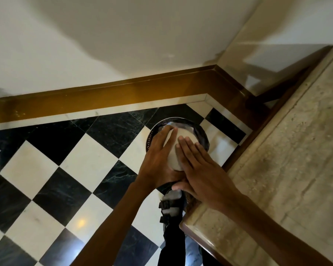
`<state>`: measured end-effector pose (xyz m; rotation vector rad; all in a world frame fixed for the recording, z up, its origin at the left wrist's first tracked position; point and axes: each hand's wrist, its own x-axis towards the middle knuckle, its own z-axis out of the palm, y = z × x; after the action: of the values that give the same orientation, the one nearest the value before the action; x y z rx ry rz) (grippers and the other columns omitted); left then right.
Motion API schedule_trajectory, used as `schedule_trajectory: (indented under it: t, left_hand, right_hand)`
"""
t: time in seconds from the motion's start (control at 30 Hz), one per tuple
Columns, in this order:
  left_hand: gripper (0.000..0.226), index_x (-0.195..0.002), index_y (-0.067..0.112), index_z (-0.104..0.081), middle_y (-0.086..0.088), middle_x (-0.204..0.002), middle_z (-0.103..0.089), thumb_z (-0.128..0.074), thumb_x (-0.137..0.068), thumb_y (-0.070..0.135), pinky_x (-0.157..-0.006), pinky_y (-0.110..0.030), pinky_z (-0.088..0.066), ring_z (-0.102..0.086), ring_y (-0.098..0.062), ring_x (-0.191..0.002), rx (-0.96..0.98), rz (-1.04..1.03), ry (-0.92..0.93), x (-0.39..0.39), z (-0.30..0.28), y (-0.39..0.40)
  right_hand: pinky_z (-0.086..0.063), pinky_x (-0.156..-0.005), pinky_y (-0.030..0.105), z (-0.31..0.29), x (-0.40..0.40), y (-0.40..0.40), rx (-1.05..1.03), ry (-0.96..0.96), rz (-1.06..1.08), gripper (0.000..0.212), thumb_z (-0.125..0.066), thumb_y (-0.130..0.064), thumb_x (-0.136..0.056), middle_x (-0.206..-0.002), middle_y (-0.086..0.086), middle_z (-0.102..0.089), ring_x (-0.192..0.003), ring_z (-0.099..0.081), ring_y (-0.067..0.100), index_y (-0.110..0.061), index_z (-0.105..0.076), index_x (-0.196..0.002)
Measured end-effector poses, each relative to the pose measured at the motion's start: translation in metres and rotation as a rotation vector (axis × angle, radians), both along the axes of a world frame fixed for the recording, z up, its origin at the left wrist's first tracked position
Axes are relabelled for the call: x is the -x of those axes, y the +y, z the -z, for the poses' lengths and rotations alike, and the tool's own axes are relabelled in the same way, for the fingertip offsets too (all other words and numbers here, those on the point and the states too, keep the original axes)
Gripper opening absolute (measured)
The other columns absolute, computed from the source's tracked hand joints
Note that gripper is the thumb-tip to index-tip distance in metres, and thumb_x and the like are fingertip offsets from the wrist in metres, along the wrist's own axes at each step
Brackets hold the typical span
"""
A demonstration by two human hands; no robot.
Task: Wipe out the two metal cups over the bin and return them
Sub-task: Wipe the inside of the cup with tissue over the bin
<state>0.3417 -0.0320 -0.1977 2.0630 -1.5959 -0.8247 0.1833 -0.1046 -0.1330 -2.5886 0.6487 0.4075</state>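
The left hand (158,158) grips a pale cup (178,148) over the bin (204,135), while the right hand (198,169) lies flat and open on it

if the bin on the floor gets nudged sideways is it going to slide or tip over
The bin probably slides: the checkered floor looks polished and glossy. It seems wide and round, so tipping looks unlikely. Both hands hold something above it, so a bump could come from there.

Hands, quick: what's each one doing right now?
Left hand: curled around a pale round object over the bin, holding it.
Right hand: fingers flat on it, open.
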Motion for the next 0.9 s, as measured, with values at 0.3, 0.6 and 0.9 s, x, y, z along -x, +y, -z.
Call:
schedule_trajectory:
  t: [0.3, 0.6, 0.9]
  left_hand:
    - [0.123, -0.154, 0.012, -0.022, -0.021, -0.162, -0.027, -0.067, -0.061, 0.078, -0.118, -0.046, -0.032, -0.023, -0.032, -0.148, -0.003, -0.004, 0.007, 0.003, -0.001, 0.001]
    - [0.119, -0.153, 0.012, -0.021, -0.02, -0.161, -0.022, -0.063, -0.065, 0.08, -0.116, -0.044, -0.028, -0.022, -0.034, -0.147, 0.039, -0.014, 0.015, 0.003, 0.001, 0.005]
    - [0.122, -0.153, 0.01, -0.024, -0.015, -0.162, -0.02, -0.07, -0.061, 0.075, -0.115, -0.048, -0.035, -0.027, -0.038, -0.147, 0.061, 0.021, -0.002, 0.0, -0.004, 0.0]
  right_hand:
    - [-0.023, -0.122, 0.05, -0.001, -0.001, 0.006, -0.011, -0.013, 0.093, 0.098, -0.034, -0.071, -0.09, -0.163, 0.02, -0.006, -0.152, -0.005, 0.032, -0.004, -0.002, -0.155]
    - [-0.018, -0.124, 0.044, -0.009, 0.0, 0.016, 0.004, -0.115, 0.198, 0.092, -0.03, -0.068, -0.092, -0.162, 0.019, -0.013, -0.152, -0.012, 0.032, -0.003, -0.01, -0.154]
    - [-0.021, -0.123, 0.049, -0.003, 0.003, 0.015, -0.028, -0.065, 0.133, 0.09, -0.027, -0.069, -0.093, -0.164, 0.017, -0.013, -0.152, -0.008, 0.03, -0.005, -0.012, -0.155]
